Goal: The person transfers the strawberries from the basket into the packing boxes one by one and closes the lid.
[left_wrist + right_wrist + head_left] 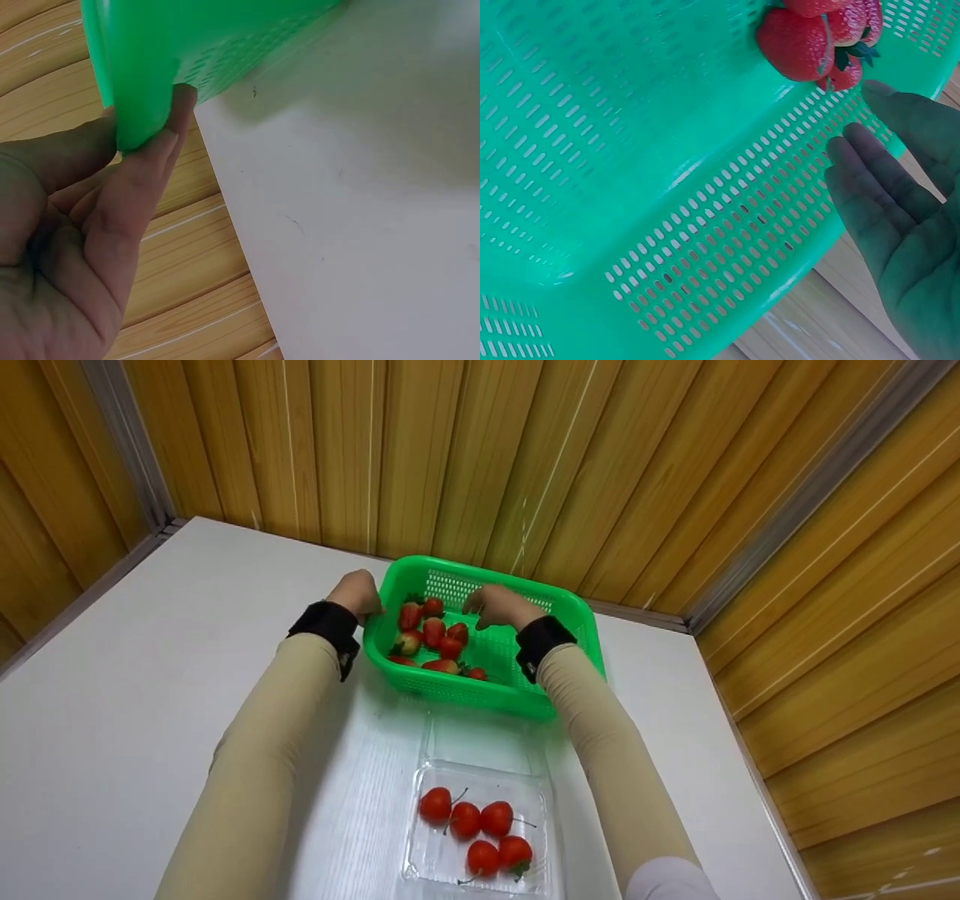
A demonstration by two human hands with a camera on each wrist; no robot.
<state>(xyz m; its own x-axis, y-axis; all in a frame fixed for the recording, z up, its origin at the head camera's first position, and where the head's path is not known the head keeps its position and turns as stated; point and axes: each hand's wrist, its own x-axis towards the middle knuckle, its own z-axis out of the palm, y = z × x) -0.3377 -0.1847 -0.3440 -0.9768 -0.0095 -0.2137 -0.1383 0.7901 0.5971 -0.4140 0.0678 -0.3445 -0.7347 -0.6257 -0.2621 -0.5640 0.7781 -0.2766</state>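
A green perforated plastic basket (480,697) stands at the back of the table, tilted up at its left end. My left hand (358,592) pinches its left rim between thumb and fingers, seen closely in the left wrist view. Several red strawberries (433,631), some pale at one end, lie gathered in the basket's left half. Over the basket's middle, just right of the strawberries, is my right hand (501,606). Its fingers (862,180) are loosely extended and hold nothing, with the strawberry cluster (795,45) just beyond the fingertips.
In front of the basket sits a clear plastic box (411,840) with its lid (480,742) folded back toward the basket. Several round red cherries (465,820) with thin stems lie inside. Wood-patterned walls (420,450) border the white table (150,697) at the back and right.
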